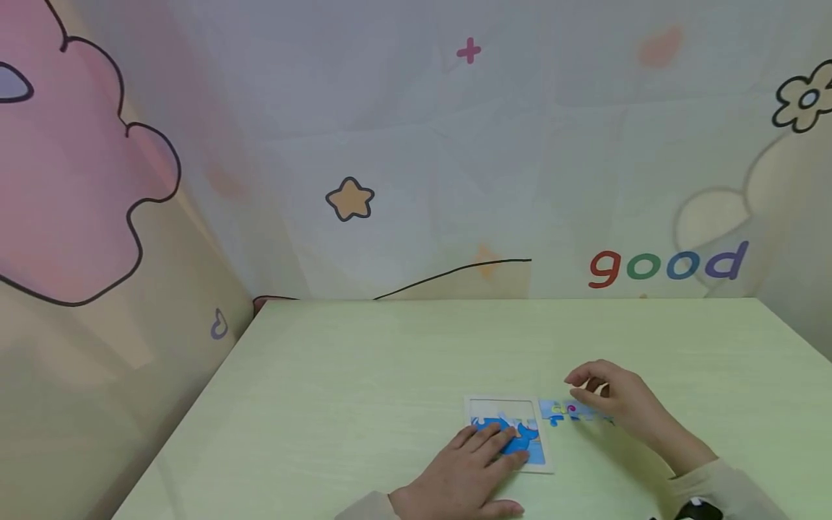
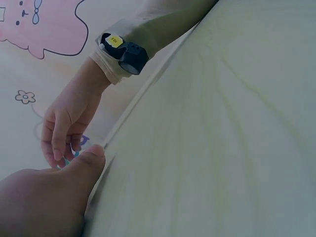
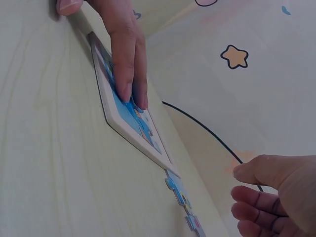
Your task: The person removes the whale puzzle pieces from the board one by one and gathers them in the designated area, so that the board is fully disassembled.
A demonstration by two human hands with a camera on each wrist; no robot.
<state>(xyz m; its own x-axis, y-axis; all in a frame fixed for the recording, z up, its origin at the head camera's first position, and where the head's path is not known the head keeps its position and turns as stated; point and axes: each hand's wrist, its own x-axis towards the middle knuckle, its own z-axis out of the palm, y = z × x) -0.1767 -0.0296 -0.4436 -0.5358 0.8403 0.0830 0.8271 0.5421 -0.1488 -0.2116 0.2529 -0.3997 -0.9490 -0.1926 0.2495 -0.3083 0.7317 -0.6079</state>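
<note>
My left hand (image 1: 469,468) rests with spread, nearly straight fingers on a small jigsaw puzzle in a white frame (image 1: 547,451). Blue assembled pieces (image 1: 534,448) with a picture show under and beside the fingers; the upper strip inside the frame is pale, without blue pieces. Several loose puzzle pieces (image 1: 554,410), blue with bits of yellow and pink, lie against the frame's right side. Just above them hovers my right hand (image 1: 624,401), its fingers loosely bent. In the right wrist view, thumb and fingers of that right hand (image 3: 291,197) stand apart with nothing visible between them.
The puzzle lies on a pale green wood-grain table (image 1: 325,390). Behind and to the left hangs a printed cloth backdrop (image 1: 403,159) with a star, a flower and the word "good". A dark wrist camera (image 2: 129,55) sits on the right sleeve.
</note>
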